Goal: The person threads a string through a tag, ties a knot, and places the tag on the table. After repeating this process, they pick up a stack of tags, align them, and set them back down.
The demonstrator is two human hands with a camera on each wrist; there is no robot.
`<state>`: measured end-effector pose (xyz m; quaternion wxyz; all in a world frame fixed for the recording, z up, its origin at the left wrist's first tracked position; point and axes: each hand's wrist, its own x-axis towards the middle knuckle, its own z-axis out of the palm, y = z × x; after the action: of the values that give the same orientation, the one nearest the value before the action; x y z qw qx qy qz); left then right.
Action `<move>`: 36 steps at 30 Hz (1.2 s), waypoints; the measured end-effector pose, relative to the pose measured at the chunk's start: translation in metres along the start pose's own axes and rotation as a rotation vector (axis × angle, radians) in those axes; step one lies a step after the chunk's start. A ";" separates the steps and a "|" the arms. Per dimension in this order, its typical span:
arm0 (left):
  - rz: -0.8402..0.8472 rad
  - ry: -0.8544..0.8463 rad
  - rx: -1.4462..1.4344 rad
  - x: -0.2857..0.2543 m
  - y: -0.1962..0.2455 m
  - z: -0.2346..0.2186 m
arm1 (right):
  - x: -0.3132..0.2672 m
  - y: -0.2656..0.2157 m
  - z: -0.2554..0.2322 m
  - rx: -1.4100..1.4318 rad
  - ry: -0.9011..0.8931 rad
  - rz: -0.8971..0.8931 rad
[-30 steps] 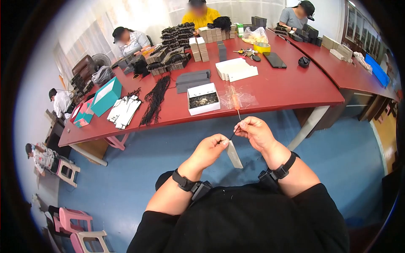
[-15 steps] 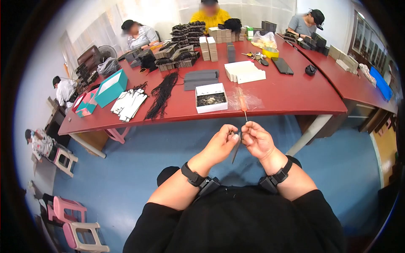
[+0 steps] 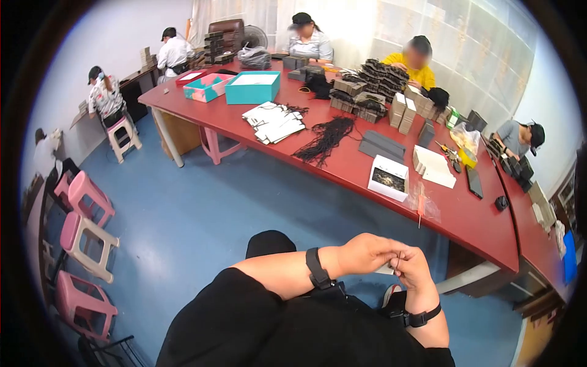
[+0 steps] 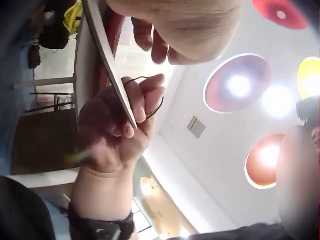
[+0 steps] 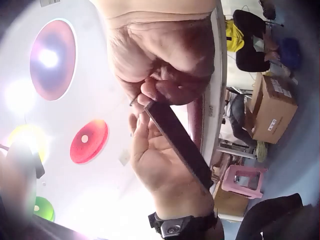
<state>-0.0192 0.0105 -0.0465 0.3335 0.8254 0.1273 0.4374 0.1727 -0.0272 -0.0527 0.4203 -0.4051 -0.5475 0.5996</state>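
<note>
In front of my body, both hands meet at a narrow hang tag (image 3: 385,269) with a thin black cord (image 3: 398,260). My left hand (image 3: 364,254) reaches across and pinches the cord close to my right fingertips. My right hand (image 3: 414,270) holds the cord end of the tag between curled fingers. From the left wrist, the tag (image 4: 112,70) is seen edge-on, and the cord (image 4: 162,104) loops by the right fingers. From the right wrist, the tag (image 5: 177,142) looks dark and slants across my left palm. The left thumb's grip is hidden.
The red table (image 3: 330,177) holds a white box (image 3: 389,178) of small dark bits, an orange-handled tool (image 3: 420,205), black cords (image 3: 324,140), white tags (image 3: 274,121), grey cards (image 3: 382,147) and a teal box (image 3: 252,88). Stools (image 3: 88,244) stand left; several people sit around.
The head view has swung left, so the table appears farther right. The hands have come together, with the left now overlapping the right; the tag, hanging below before, is mostly covered.
</note>
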 end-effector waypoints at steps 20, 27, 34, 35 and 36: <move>-0.372 -0.241 0.307 -0.013 -0.006 -0.022 | 0.019 -0.008 -0.008 0.183 0.488 -0.801; -0.263 -0.491 0.003 -0.024 -0.016 -0.027 | 0.006 -0.011 0.001 -0.360 0.526 -0.656; -0.393 -0.677 0.108 -0.034 -0.010 -0.087 | 0.005 0.007 -0.012 -0.511 0.287 -0.487; -0.329 -0.512 0.221 -0.022 0.001 -0.115 | 0.007 0.001 -0.030 -0.429 0.333 -0.557; -0.269 -0.349 0.322 -0.006 0.016 -0.145 | 0.008 -0.016 -0.038 -0.325 0.388 -0.654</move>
<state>-0.1408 0.0591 0.0176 0.2698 0.9063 0.2444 0.2145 0.2069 -0.0066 -0.0397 0.6145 -0.3764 -0.6456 0.2526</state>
